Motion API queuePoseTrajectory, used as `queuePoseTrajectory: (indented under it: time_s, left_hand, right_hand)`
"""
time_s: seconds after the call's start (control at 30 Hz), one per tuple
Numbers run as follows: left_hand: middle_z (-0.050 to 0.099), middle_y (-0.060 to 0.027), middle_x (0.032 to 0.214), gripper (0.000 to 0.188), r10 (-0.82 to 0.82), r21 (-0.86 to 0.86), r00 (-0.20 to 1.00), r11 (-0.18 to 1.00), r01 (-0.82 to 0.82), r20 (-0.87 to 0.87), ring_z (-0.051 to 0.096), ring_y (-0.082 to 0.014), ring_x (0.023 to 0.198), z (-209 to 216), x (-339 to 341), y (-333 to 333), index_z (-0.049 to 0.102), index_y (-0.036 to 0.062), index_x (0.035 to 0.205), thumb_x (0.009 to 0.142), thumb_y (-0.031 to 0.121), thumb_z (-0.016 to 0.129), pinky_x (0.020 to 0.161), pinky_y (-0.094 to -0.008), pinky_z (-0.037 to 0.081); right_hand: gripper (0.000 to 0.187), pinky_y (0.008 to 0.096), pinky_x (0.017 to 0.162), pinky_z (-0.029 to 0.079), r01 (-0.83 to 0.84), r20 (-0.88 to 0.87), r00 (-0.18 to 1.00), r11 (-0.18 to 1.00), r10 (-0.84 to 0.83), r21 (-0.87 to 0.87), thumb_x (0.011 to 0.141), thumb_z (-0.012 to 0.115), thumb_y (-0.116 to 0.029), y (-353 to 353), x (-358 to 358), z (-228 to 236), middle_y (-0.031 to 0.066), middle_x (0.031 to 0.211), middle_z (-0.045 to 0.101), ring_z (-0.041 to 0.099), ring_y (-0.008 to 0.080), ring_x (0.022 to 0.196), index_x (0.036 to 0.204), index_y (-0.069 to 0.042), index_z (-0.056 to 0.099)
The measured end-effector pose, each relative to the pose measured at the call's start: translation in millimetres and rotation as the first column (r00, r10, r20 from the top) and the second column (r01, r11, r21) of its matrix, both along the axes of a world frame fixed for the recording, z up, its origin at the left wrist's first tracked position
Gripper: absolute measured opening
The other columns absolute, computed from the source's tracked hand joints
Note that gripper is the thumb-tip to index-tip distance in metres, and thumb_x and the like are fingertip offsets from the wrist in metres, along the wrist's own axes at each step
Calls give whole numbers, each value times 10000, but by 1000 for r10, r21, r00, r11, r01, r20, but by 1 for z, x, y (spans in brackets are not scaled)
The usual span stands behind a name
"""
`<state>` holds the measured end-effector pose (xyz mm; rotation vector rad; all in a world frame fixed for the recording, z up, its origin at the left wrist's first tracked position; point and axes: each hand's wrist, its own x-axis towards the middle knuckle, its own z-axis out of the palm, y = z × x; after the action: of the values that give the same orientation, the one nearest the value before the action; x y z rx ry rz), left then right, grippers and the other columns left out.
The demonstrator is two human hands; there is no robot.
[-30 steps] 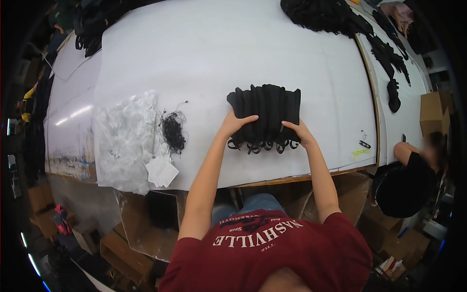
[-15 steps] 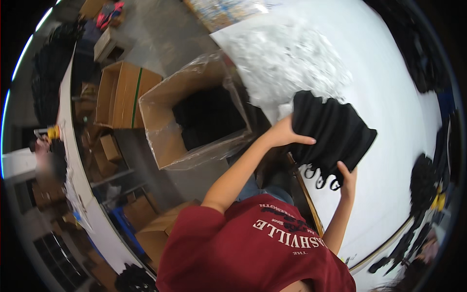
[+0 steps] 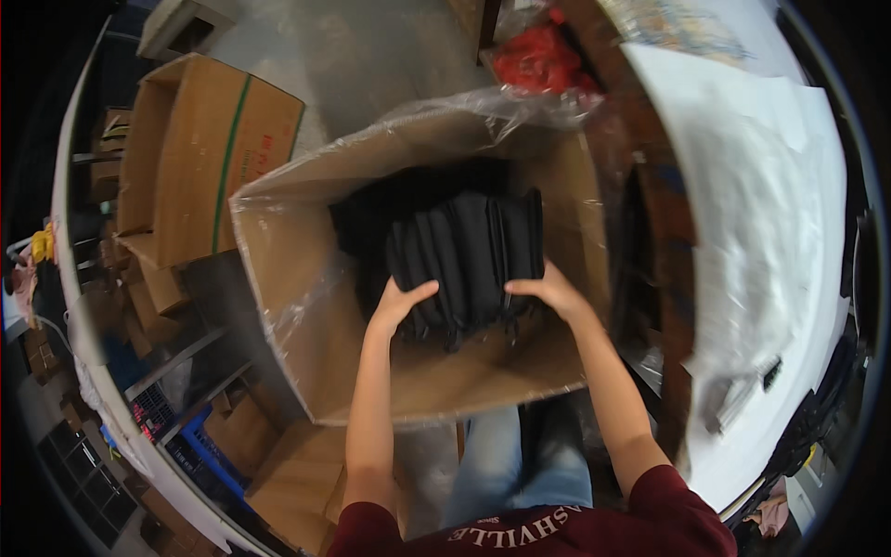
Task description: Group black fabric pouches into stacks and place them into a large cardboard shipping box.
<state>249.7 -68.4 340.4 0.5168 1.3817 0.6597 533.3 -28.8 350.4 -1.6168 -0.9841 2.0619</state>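
Between both palms I hold a stack of black fabric pieces (image 3: 469, 246), standing side by side with thin cords or loops hanging at the lower edge. My left hand (image 3: 403, 302) grips its left end, thumb across the front. My right hand (image 3: 549, 288) clasps the right end in the same way. The stack is inside the opening of a large cardboard carton (image 3: 283, 311) lined with clear plastic. More black fabric (image 3: 360, 218) lies in the carton behind the stack. Whether the stack touches it, I cannot tell.
To the right runs a white-topped table (image 3: 817, 269) with a crumpled clear plastic sheet (image 3: 742, 223). Another carton (image 3: 209, 162) with a green band stands at the left. A red plastic bag (image 3: 543, 60) lies beyond the carton. Shelving (image 3: 181, 362) with boxes lines the left.
The stack has moved left from over the white table into the carton, both hands still holding it. My view has turned toward the carton.
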Motion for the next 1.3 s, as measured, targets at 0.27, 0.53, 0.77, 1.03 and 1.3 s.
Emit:
queuePoseTrajectory:
  time_s: [0.27,0.53,0.77,1.03,1.3]
  left_hand:
    - [566,-147,1242,780,79,158,997,984,-79,7,540,-234,1138,-239,14,121,465,-44,1291,697,312,824,995,-325,406]
    - [487,-211,1325,1047,-44,197,978,977,85,-202,482,-320,1228,-334,32,147,351,-48,1373,595,440,855,1027,-358,394]
    - [430,-293,1349,1105,79,264,810,960,96,-582,448,-368,1251,-358,30,130,235,-99,1390,647,476,817,1032,-375,381]
    - [325,-112,1489,562,289,481,385,504,717,-877,303,-354,1360,-342,87,113,458,250,1376,870,462,582,1081,-535,254]
    - [334,-39,1494,512,166,341,299,478,809,-940,306,-260,1373,-357,129,124,396,282,1419,926,380,495,1118,-480,201]
  right_hand:
    - [807,333,1021,363,68,160,983,990,-87,121,693,799,-408,138,-27,-191,133,1273,543,489,221,1190,1307,2,473]
    - [923,343,1044,345,25,275,961,999,-31,26,679,802,-448,138,5,-340,148,1325,498,453,254,1235,1374,0,391]
    - [777,325,982,408,-85,339,940,938,-36,335,736,781,-347,137,-1,-385,155,1255,552,527,235,1153,1334,9,436]
    - [754,372,978,421,-200,666,676,790,-316,579,766,717,-411,120,-5,-392,222,1224,579,548,339,1158,1339,-4,445]
    - [778,431,1081,282,-152,618,707,780,-343,607,890,430,-606,125,10,-383,272,1405,376,346,408,1315,1377,-2,378]
